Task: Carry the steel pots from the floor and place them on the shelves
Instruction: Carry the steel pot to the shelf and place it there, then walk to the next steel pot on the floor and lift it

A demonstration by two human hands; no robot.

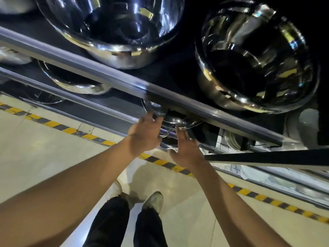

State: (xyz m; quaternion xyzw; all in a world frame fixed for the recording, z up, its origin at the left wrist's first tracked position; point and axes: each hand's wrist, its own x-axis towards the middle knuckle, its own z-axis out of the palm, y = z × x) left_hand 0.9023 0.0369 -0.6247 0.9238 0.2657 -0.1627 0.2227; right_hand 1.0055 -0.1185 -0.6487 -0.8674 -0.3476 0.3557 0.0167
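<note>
A shiny steel pot [173, 120] with a wire handle sits on a lower shelf, mostly hidden under the grey shelf rail [124, 82]. My left hand [144, 134] hovers at the pot's left side, fingers spread and loosely bent, holding nothing. My right hand [187, 150] is just in front of the pot, fingers straight, also holding nothing. Two large steel pots stand on the upper shelf: one at top centre [110, 29], one at the right [256, 57]. Another pot [74, 81] sits on the middle shelf at the left.
The shelf unit runs diagonally across the view with dark boards and grey rails. Yellow-and-black hazard tape [165, 164] marks the pale floor along its foot. A black bar [267, 157] juts in from the right. My feet [154, 200] stand close to the shelf.
</note>
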